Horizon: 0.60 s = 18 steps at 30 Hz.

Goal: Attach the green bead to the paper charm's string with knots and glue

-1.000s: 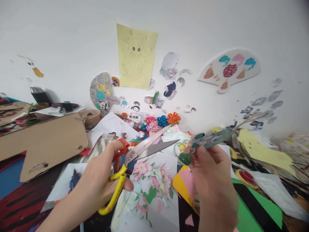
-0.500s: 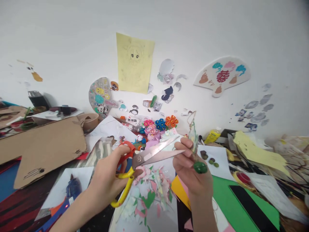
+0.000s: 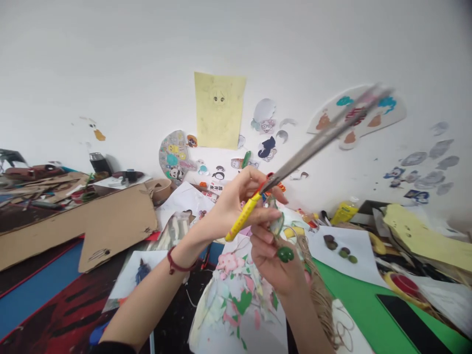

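Observation:
My left hand (image 3: pixel 230 204) is closed on scissors with yellow-and-red handles (image 3: pixel 243 216). Their metal blades (image 3: pixel 309 150) point up and right, nearly together and blurred. My right hand (image 3: pixel 271 260), just below, grips a small craft piece (image 3: pixel 276 223) that is pale and clear with a green edge. A glossy green oval lump (image 3: pixel 285 254) shows at this hand's fingers. Fingertips of the left hand reach the craft piece's top; whether they touch it is hard to tell. Under both hands, pink, green and white paper scraps (image 3: pixel 232 295) lie on a white sheet (image 3: pixel 271 337).
Brown cardboard (image 3: pixel 118 221) spreads across the left. On the right are a bundle of twine (image 3: pixel 319 300), green paper (image 3: pixel 354 290), a black phone (image 3: pixel 409 322) and a yellow bottle (image 3: pixel 344 211). Drawings and a paper fan (image 3: pixel 332 118) hang on the wall behind.
The scissors have swung from level, with blades apart, to slanting up-right, blades nearly together. My left hand has moved right, up against the right hand. The view has shifted left.

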{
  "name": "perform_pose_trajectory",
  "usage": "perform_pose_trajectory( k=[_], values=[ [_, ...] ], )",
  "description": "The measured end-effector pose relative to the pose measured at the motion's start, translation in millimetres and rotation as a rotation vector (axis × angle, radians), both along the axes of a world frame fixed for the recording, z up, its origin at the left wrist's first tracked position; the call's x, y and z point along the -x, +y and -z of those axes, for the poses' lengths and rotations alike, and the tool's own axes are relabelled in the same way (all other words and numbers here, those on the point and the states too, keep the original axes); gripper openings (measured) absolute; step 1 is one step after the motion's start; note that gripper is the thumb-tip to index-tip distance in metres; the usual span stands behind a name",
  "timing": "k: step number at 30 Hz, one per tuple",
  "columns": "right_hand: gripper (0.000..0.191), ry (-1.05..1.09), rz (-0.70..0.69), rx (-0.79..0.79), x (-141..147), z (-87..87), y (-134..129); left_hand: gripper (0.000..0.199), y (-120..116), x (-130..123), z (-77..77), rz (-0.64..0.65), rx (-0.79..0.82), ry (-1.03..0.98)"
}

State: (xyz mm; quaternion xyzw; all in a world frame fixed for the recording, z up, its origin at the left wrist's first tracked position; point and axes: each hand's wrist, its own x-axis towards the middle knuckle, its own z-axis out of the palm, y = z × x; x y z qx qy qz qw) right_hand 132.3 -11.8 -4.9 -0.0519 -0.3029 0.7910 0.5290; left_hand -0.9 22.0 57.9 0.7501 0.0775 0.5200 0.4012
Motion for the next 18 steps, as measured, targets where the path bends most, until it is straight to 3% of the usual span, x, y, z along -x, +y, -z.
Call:
perform_pose_trajectory(
  k=[2, 7, 9, 12, 18],
  values=[
    [0.025, 0.02, 0.008, -0.005, 3, 0.2, -1, 0.037, -7, -1, -10.8, -0.006, 0.005, 0.068],
    [0.026, 0.044, 0.035, -0.033, 3, 0.1, -7, 0.039, -31, -1, -31.9, -0.165, 0.003, 0.243],
    [0.027, 0.046, 0.058, -0.056, 2, -0.7, -13, 0.036, -37, -2, -38.3, -0.162, -0.009, 0.3],
    [0.03, 0.029, 0.116, -0.096, 3, -2.3, -22, 0.029, -41, -5, -46.1, -0.124, -0.024, 0.398],
    [0.032, -0.107, 0.238, -0.188, 5, -0.4, -16, 0.029, -45, -10, -54.8, -0.258, -0.136, 0.411]
  ],
)
